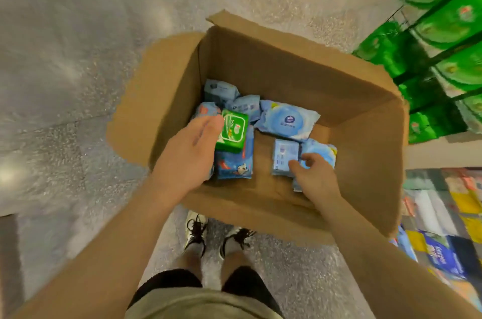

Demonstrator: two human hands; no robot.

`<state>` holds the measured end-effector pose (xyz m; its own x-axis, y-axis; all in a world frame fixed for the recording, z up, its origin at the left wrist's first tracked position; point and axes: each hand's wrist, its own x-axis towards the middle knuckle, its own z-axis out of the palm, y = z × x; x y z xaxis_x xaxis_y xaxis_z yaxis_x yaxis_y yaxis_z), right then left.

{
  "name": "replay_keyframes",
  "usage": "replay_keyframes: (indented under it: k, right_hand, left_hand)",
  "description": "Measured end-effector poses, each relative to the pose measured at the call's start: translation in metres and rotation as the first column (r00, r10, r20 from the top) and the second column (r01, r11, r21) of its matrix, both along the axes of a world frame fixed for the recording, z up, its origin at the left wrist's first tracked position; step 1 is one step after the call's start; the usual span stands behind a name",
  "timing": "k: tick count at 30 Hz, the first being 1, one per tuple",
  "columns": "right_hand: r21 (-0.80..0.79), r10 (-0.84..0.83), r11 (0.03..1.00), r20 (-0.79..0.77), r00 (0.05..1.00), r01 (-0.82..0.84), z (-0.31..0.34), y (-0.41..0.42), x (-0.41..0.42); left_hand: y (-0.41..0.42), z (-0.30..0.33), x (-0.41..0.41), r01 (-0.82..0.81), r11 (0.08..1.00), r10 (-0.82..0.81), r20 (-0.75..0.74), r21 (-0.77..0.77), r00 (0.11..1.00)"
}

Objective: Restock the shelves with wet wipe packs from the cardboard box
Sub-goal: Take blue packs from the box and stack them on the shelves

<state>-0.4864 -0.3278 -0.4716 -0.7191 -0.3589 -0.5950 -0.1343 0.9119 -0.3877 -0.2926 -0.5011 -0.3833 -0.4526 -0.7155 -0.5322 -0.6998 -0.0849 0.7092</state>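
An open cardboard box (pixel 287 63) sits on the floor in front of my feet, with several wet wipe packs on its bottom. My left hand (pixel 190 146) is inside the box and grips a green pack (pixel 233 132) by its left edge, lifting it over a dark blue pack (pixel 236 162). On the right, my right hand (pixel 313 172) curls its fingers round a light blue pack (pixel 319 153), beside a small pale blue pack (pixel 284 155). A large round-lidded blue pack (pixel 287 120) lies further in.
Shelves with green packages (pixel 443 32) rise at the upper right. Lower shelves at the right hold colourful packs (pixel 443 227). The grey speckled floor (pixel 65 58) spreads to the left. My shoes (pixel 216 235) stand just behind the box.
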Motion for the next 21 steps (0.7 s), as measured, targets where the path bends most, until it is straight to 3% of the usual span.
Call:
replay_keyframes:
  k: [5, 9, 11, 15, 18, 19, 21]
  right_hand:
    - [0.074, 0.044, 0.996, 0.004, 0.999, -0.044, -0.131, -0.02, -0.031]
    - [0.224, 0.063, 0.973, -0.017, 0.998, -0.058, -0.196, -0.036, -0.034]
    - [0.261, 0.001, 0.965, -0.01, 1.0, 0.001, -0.209, -0.042, -0.038]
    - [0.184, -0.28, 0.946, 0.052, 0.959, 0.266, -0.195, -0.05, -0.042]
    - [0.047, -0.441, 0.89, 0.344, 0.829, 0.454, -0.139, -0.05, -0.036]
    - [-0.014, -0.451, 0.85, 0.499, 0.74, 0.527, -0.114, -0.049, -0.032]
    - [-0.04, -0.419, 0.705, 0.782, 0.461, 0.708, -0.061, -0.052, -0.019]
  left_hand:
    - [0.0, -0.054, -0.002, -0.238, 0.957, 0.243, -0.012, 0.164, 0.97]
    - [0.001, -0.077, -0.008, -0.437, 0.875, 0.462, -0.091, 0.207, 0.882]
    - [0.003, -0.08, -0.009, -0.491, 0.851, 0.518, -0.134, 0.188, 0.845]
    - [0.003, -0.071, -0.011, -0.527, 0.819, 0.564, -0.155, 0.227, 0.811]
    - [-0.002, -0.062, -0.012, -0.56, 0.731, 0.643, -0.117, 0.389, 0.757]
    - [-0.003, -0.058, -0.015, -0.554, 0.704, 0.651, -0.091, 0.445, 0.754]
    - [-0.004, -0.051, -0.019, -0.516, 0.662, 0.641, -0.054, 0.544, 0.766]
